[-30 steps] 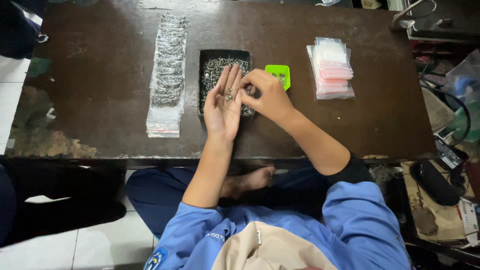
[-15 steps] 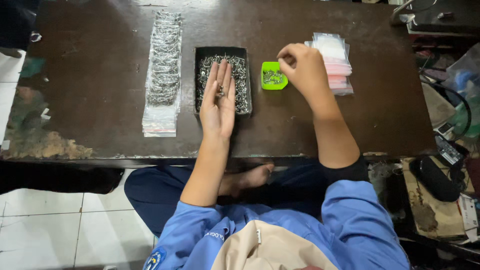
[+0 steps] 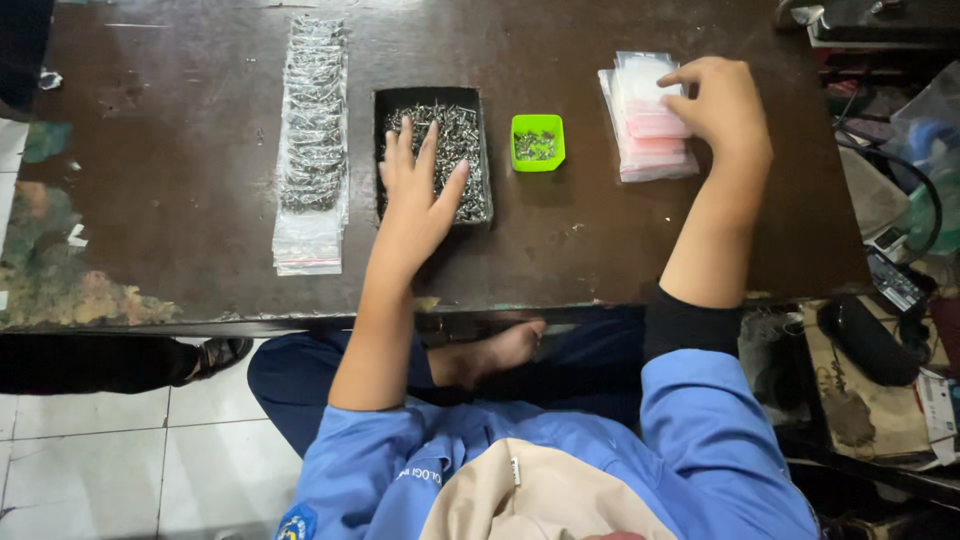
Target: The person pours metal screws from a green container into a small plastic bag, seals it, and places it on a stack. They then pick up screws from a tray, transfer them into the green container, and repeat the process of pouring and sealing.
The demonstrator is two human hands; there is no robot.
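Left hand (image 3: 418,195) is laid flat, palm down, fingers spread, over the black tray (image 3: 383,150) of small metal screws (image 3: 462,150); nothing is gripped, fingertips rest on the screws at approx. the tray's middle. Right hand (image 3: 722,108) is set on the stack of small clear bags (image 3: 640,150) at the table's right; fingers are curled onto the top bag, thumb pointed left, but whether a bag is actually pinched can't be told. Between tray and bags, a small green tub (image 3: 537,142) w/ a few screws is seen, just beside the tray's right wall, apart from both hands. Left of the tray, a long row of filled bags (image 3: 312,140) is laid on the dark table (image 3: 180,150), well apart from the left hand.
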